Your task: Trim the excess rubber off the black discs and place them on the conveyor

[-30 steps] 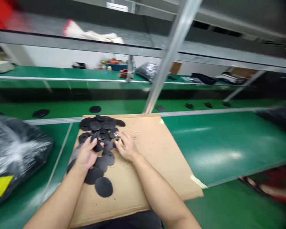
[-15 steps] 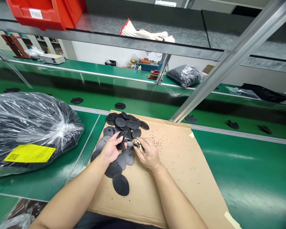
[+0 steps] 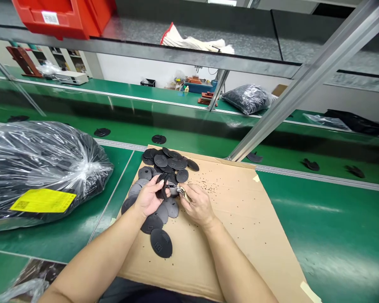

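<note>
Several black oval discs (image 3: 162,187) are gripped together in my left hand (image 3: 148,200), the fingers and thumb closed on them. My right hand (image 3: 198,206) is wrapped round small nippers (image 3: 183,193) with yellowish handles and a bright metal head. The tips of the nippers point left at the held discs; whether they touch cannot be made out. Beneath and behind my hands lies a loose pile of black oval discs (image 3: 176,163), some with raised markings. One separate disc (image 3: 161,243) rests nearest to me on the cardboard sheet (image 3: 233,235).
Tiny black scraps (image 3: 210,185) are scattered over the cardboard. A bulging plastic bag (image 3: 44,164) with a yellow label stands at left. A slanting metal post (image 3: 271,105) rises behind the cardboard. Overhead, a shelf (image 3: 196,21) carries a red bin (image 3: 63,19) and a white glove (image 3: 192,42).
The held discs have turned slightly in my left hand, and the nippers' tips sit a little differently against them. Otherwise the view has only shifted slightly.
</note>
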Demonstrator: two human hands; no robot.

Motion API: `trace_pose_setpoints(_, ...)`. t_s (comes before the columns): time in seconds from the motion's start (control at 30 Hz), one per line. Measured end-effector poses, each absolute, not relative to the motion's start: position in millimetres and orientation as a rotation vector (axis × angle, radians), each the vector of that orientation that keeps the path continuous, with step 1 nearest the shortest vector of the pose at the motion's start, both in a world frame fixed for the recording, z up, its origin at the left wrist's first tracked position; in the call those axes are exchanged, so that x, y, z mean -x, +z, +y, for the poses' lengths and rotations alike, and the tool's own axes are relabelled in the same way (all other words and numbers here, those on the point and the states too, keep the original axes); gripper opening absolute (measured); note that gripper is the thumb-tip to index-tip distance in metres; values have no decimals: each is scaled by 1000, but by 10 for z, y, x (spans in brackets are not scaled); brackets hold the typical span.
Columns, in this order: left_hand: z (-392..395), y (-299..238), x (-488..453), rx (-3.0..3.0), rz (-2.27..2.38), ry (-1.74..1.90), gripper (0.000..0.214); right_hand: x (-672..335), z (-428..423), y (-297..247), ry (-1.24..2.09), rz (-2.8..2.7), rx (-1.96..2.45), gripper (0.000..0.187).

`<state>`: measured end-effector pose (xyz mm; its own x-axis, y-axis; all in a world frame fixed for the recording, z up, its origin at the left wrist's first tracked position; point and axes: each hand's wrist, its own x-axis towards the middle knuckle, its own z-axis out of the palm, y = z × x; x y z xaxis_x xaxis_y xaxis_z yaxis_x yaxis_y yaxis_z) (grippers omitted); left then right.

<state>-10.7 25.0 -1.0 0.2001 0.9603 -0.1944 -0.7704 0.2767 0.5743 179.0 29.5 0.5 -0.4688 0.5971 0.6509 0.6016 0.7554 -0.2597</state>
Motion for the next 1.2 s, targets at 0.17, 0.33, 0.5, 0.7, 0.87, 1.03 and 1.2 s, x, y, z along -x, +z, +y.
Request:
trace_pose_setpoints(0.17, 272, -33, 107, -384, 608, 1273, 29, -1792, 285, -17, 100, -2181, 964, 32)
trace_pose_setpoints(0.33, 269, -23, 80, -409, 625, 1303, 32, -1768, 273, -65, 290, -2091, 1025, 31)
trace_pose_setpoints(0.5, 241, -3, 70, -517, 685, 1330, 50, -1769, 290, -109, 368, -1954, 1078, 29)
trace_pose_setpoints(0.7, 282, -22, 105, -429, 657, 1346, 44, -1798, 310, -131, 364, -1907, 1104, 26)
trace_pose_setpoints(0.87, 293, -41, 131, -373, 591, 1264, 45, -1785, 294, -127, 347, -1937, 1070, 28)
trace_pose_setpoints(1.03, 301, -44, 149, -342, 563, 1229, 35, -1774, 277, -108, 334, -1964, 1019, 29)
trace_pose_setpoints(1.2, 294, -15, 154, -363, 642, 1174, 35, -1767, 270, -104, 325, -1982, 982, 30)
